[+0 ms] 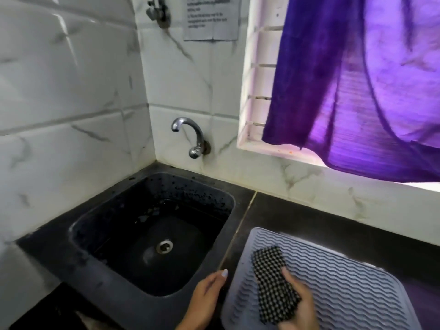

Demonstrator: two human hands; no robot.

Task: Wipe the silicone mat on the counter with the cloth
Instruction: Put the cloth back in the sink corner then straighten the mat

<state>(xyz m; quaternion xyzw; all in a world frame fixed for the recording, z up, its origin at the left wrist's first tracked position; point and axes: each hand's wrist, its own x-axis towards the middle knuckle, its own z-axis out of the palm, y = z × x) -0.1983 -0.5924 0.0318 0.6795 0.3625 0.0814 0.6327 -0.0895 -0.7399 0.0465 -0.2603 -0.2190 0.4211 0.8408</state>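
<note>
The left hand [205,297] lies flat with straight fingers, its fingertips beside the mat's left edge. The right hand [300,306] curls around the black-and-white checked cloth [271,279], pressing it down, thumb on top.

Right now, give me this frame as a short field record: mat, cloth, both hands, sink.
mat: grey ribbed silicone mat flat on the dark counter, right of the sink
cloth: black-and-white checked cloth lying on the mat's left part
right hand: right hand grips the cloth's near end, on the mat
left hand: left hand fingers straight, rests at the mat's left edge
sink: dark sink, holds nothing; tap above, no water running
</note>
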